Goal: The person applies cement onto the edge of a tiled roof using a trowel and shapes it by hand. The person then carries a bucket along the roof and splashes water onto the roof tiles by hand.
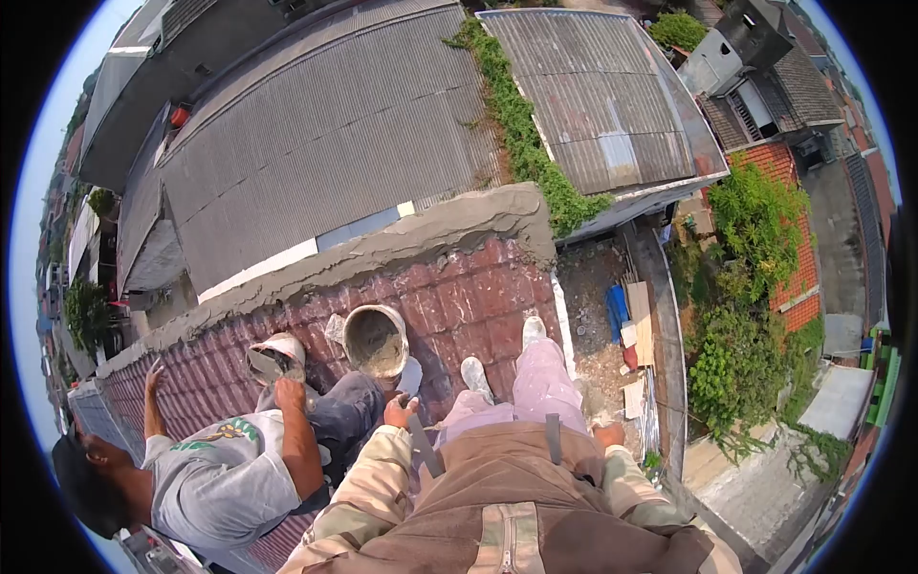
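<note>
Standing on 1 red tile roof [459, 298], person wears 1 brown jacket [535, 469], pink-ish trousers [550, 387] and 2 pale, dirt-marked shoes [475, 376], feet apart.

Hands, qty 2. L hand [398, 411]: low by L thigh, fingers curled; 1 pale flat blade [410, 376] just beyond fingertips, can't tell if gripped. R hand [608, 435]: beside R thigh, partly hidden by sleeve; can't tell how far open or if holding anything.

Buckets, qty 2, both on roof, fwd-left of person. Large bucket [374, 319]: nearer, tilted in view, w/ wet grey cement [384, 356] inside. Small bucket [290, 346]: farther L, in front of co-worker.

Co-worker [225, 478], qty 1, to L: grey shirt, dark cap; 1 hand at small bucket, other raised w/ fingers spread.

Wall, qty 1: cement-coated wall [382, 244] along far edge of tiles, surface rough. Beyond it, 2 large corrugated roofs [325, 153], w/ 1 strip of green vine [521, 120] betw. them. Below, R side: boards [639, 325] & 1 blue sheet [617, 314].
</note>
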A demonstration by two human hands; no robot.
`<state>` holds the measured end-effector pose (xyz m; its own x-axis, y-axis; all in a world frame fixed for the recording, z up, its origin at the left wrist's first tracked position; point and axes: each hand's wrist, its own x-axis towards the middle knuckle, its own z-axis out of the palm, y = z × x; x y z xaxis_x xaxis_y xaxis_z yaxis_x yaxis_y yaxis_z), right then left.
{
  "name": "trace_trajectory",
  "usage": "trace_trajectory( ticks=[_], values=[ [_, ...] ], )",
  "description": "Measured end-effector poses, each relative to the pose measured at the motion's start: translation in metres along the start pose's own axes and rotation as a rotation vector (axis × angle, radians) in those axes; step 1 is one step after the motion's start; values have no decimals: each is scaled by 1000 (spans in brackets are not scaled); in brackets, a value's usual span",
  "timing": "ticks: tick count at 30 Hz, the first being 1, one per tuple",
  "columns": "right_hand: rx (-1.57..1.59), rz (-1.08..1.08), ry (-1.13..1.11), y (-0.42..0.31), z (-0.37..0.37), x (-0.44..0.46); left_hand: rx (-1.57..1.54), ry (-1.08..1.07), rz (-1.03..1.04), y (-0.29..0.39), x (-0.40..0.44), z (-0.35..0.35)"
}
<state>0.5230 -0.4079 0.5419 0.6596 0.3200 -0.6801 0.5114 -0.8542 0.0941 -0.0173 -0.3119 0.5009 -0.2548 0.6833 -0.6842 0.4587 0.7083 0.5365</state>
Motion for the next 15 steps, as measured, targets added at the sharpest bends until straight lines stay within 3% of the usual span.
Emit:
trace_trajectory(
  ticks=[1,2,3,10,15],
  values=[
    [-20,-94,117,13,11,10,34,18,-26,0,-1,-2],
    [-94,-228,125,22,14,22,78,51,-35,7,-5,-3],
    [23,-353,68,46,27,53,120,86,-54,14,-10,-3],
    [-212,-365,215,-78,-37,46,2,107,-220,27,-44,-8],
    [-261,-421,248,-120,-60,55,-48,174,-296,-24,-68,18]
  ],
)
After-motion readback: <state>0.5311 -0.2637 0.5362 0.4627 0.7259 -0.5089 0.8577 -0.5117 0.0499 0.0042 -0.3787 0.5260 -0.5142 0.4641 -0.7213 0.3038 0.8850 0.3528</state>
